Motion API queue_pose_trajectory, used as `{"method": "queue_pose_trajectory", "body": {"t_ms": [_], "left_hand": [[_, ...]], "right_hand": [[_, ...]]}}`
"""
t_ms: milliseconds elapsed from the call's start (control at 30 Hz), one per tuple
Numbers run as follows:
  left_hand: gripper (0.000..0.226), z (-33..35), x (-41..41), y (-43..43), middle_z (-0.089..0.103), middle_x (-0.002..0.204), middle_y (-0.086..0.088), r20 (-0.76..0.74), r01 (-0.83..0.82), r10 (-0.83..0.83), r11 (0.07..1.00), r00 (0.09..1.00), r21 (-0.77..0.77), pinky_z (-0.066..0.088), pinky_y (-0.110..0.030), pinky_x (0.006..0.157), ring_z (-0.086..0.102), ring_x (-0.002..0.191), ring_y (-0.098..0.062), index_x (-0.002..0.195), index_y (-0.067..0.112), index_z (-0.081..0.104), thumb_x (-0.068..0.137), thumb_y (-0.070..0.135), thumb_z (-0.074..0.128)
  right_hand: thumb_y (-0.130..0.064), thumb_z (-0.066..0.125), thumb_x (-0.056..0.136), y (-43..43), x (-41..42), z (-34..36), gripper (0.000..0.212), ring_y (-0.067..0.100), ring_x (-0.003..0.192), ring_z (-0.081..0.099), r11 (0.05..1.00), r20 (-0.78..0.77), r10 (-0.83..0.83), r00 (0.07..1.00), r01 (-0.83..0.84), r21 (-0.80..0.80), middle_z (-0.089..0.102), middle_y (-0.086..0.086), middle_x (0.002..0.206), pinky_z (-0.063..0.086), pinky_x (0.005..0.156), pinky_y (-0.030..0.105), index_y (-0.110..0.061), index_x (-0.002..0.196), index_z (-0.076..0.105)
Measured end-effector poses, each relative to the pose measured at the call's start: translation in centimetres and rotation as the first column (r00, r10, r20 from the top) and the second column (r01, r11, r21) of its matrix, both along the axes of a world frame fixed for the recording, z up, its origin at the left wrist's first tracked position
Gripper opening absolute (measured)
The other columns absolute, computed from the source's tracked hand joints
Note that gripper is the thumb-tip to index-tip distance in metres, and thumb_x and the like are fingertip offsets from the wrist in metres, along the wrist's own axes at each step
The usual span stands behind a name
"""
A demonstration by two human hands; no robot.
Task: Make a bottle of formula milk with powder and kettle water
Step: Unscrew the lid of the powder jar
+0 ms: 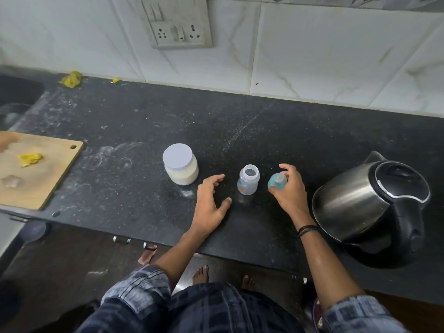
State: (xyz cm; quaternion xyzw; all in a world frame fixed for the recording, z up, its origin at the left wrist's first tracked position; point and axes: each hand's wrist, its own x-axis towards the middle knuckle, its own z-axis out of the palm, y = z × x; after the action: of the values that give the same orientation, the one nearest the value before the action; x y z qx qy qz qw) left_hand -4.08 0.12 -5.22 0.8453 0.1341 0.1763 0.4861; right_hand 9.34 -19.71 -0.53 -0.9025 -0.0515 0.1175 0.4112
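A small clear baby bottle (248, 180) stands upright and uncapped on the black counter (144, 121). Just to its right, my right hand (289, 188) holds the bottle's blue cap with its teat (276, 181), close to the counter. My left hand (212, 200) hovers open to the left of the bottle, fingers spread, holding nothing. A powder jar (180, 164) with a white lid, shut, stands further left. The steel kettle (370, 207) with black lid and handle sits at the right, lid closed.
A wooden cutting board (43, 179) with yellow scraps lies at the left edge, and a sink (16, 92) is at the far left. A socket panel (177, 22) is on the tiled wall. White powder is spilled beside the jar.
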Motion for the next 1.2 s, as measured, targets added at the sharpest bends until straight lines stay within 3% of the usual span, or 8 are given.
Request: {"method": "queue_pose_trajectory", "body": {"t_ms": [133, 233, 433, 567, 733, 900, 1100, 1200], "left_hand": [[0.031, 1.1, -1.7, 0.3, 0.051, 0.118, 0.023, 0.166, -0.219, 0.199, 0.97, 0.966, 0.11, 0.051, -0.042, 0.092, 0.049, 0.112, -0.003, 0.119, 0.02, 0.065, 0.09, 0.01, 0.066], [0.022, 2.4, -2.5, 0.9, 0.055, 0.106, 0.017, 0.28, -0.432, 0.403, 0.901, 0.871, 0.047, 0.048, -0.042, 0.082, 0.052, 0.098, -0.013, 0.106, 0.018, 0.065, 0.089, 0.004, 0.065], [0.064, 3.6, -1.8, 4.2, 0.042, 0.127, 0.002, 0.138, -0.578, 0.612, 0.785, 0.779, -0.22, 0.044, -0.033, 0.094, 0.045, 0.111, -0.023, 0.131, 0.021, 0.047, 0.075, 0.021, 0.077], [0.112, 3.3, -1.2, 6.3, 0.03, 0.149, 0.0, -0.008, -0.53, 0.544, 0.812, 0.839, -0.244, 0.032, -0.037, 0.115, 0.034, 0.135, -0.023, 0.156, 0.018, 0.026, 0.064, 0.05, 0.083], [0.133, 3.4, -0.3, 8.2, 0.021, 0.164, 0.0, -0.168, -0.437, 0.405, 0.861, 0.899, -0.26, 0.027, -0.045, 0.124, 0.023, 0.151, -0.02, 0.162, 0.018, 0.017, 0.056, 0.053, 0.089], [0.123, 2.1, 0.5, 9.6, 0.042, 0.153, 0.005, -0.154, -0.345, 0.313, 0.897, 0.937, -0.277, 0.046, -0.052, 0.111, 0.045, 0.139, -0.021, 0.155, 0.03, 0.029, 0.054, 0.049, 0.095], [0.074, 2.6, 0.2, 9.2, 0.061, 0.117, 0.022, -0.084, -0.329, 0.318, 0.925, 0.944, -0.191, 0.055, -0.038, 0.096, 0.06, 0.111, 0.002, 0.127, 0.038, 0.051, 0.067, 0.027, 0.093], [0.071, 2.9, 0.2, 8.3, 0.065, 0.122, 0.012, -0.067, -0.305, 0.298, 0.939, 0.952, -0.16, 0.057, -0.045, 0.093, 0.062, 0.115, -0.006, 0.132, 0.036, 0.057, 0.067, 0.045, 0.085]], "right_hand": [[0.002, 0.078, 0.079, -0.1, -0.4, 1.3, 0.074, 0.023, 0.13, 0.052, 1.0, 0.079, -0.008, 0.997, 0.008, -0.007, 0.046, 0.005, 0.144, 0.038, 0.098, 0.027, -0.024, 0.142, 0.051], [0.004, 0.067, 0.08, 0.8, -1.4, 3.8, 0.056, 0.029, 0.122, 0.053, 0.993, 0.368, -0.118, 0.922, 0.112, 0.037, 0.055, 0.009, 0.134, 0.034, 0.099, 0.024, -0.016, 0.132, 0.062], [-0.013, 0.067, 0.089, 7.6, -3.2, 7.4, 0.025, 0.02, 0.098, 0.058, 0.987, 0.599, 0.006, 0.8, -0.101, 0.125, 0.065, 0.003, 0.107, 0.048, 0.088, 0.037, -0.015, 0.113, 0.071], [-0.031, 0.07, 0.096, 13.0, -4.1, 7.8, 0.036, 0.028, 0.109, 0.057, 0.923, 0.503, 0.363, 0.784, -0.376, -0.079, 0.06, 0.007, 0.121, 0.047, 0.095, 0.037, -0.013, 0.127, 0.068], [-0.046, 0.066, 0.097, 18.4, -4.4, 7.8, 0.066, 0.03, 0.13, 0.045, 0.798, 0.339, 0.603, 0.722, -0.541, -0.266, 0.046, 0.005, 0.147, 0.04, 0.109, 0.04, -0.012, 0.151, 0.049], [-0.051, 0.061, 0.1, 21.0, -4.2, 6.6, 0.078, 0.032, 0.144, 0.036, 0.727, 0.194, 0.677, 0.71, -0.603, -0.33, 0.033, 0.007, 0.161, 0.035, 0.114, 0.04, -0.012, 0.161, 0.032], [-0.038, 0.051, 0.106, 20.7, -4.8, 5.0, 0.064, 0.031, 0.145, 0.036, 0.755, 0.135, 0.652, 0.746, -0.621, -0.213, 0.031, 0.004, 0.161, 0.032, 0.116, 0.037, -0.014, 0.162, 0.031], [-0.042, 0.054, 0.104, 19.7, -5.4, 4.3, 0.067, 0.027, 0.147, 0.032, 0.782, 0.157, 0.621, 0.768, -0.595, -0.186, 0.031, 0.001, 0.16, 0.032, 0.117, 0.036, -0.016, 0.161, 0.032]]}}
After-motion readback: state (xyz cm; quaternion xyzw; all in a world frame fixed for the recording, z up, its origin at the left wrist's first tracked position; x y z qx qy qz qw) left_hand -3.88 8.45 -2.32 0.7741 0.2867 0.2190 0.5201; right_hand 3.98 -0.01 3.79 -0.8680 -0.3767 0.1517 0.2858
